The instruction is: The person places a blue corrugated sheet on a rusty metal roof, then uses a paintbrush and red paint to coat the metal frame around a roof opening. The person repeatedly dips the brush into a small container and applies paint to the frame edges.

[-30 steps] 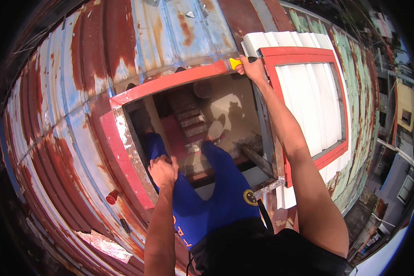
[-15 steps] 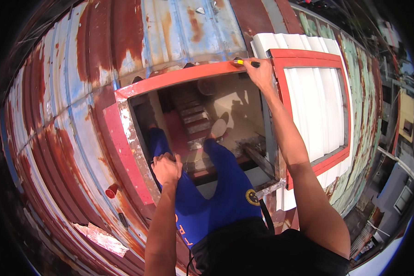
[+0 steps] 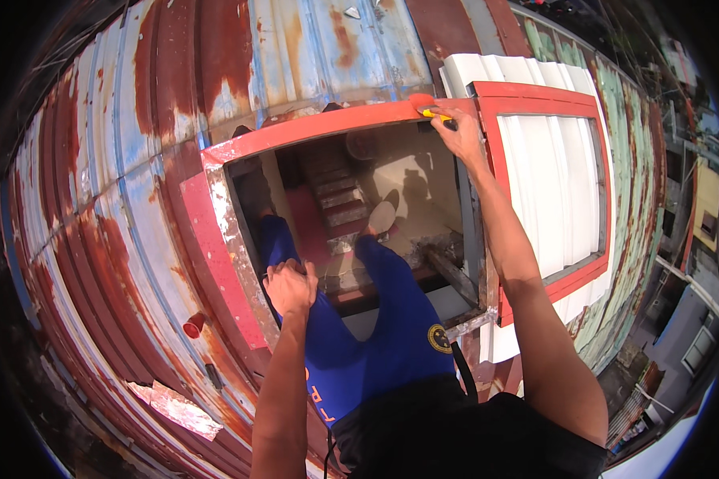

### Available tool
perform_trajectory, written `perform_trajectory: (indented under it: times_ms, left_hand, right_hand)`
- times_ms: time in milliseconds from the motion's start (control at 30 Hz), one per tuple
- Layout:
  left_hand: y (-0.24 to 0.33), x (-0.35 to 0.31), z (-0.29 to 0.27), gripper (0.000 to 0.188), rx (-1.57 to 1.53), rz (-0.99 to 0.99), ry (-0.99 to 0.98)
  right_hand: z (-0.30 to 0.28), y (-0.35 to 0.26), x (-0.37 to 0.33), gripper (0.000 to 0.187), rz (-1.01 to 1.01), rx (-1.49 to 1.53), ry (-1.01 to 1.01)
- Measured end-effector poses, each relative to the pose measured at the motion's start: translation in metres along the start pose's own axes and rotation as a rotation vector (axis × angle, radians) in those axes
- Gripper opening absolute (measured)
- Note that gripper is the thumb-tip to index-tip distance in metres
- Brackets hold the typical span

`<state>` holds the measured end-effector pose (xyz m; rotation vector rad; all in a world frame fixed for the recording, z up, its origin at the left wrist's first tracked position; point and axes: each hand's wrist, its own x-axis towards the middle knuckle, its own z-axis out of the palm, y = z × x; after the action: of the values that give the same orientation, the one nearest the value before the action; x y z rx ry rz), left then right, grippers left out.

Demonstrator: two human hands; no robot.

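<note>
R hand (image 3: 458, 132) grips brush (image 3: 437, 115), bristles (image 3: 421, 103) fwd-L

Paintbrush turned and drawn toward the bar's 3 o'clock end.
A second ago the flat paintbrush (image 3: 434, 113) lay along the red frame bar (image 3: 335, 121) at the opening's 12 o'clock side, bristles (image 3: 421, 102) toward 9 o'clock; half a second ago it showed nearly edge-on. Now the bristles point toward 10 or 11 o'clock, their broad red face visible, and the right hand (image 3: 462, 132) has shifted slightly toward 5 o'clock relative to the bar.
</note>
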<state>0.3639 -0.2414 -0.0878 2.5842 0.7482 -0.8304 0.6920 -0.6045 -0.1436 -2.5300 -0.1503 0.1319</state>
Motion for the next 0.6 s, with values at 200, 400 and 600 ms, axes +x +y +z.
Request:
perform_trajectory:
  times_ms: [200,400,600]
  left_hand:
    - [-0.002,-0.002,0.003,0.038,0.01,0.004,-0.019]
    - [-0.001,-0.001,-0.005,0.039,-0.039,-0.041,-0.014]
    - [0.0,0.001,0.008,0.038,0.021,0.004,0.033]
  right_hand:
    - [-0.017,-0.035,0.0,0.03,0.061,0.02,0.033]
    - [0.007,-0.022,-0.046,0.028,0.033,0.105,0.039]
    - [0.006,-0.039,-0.004,0.027,-0.068,0.128,0.169]
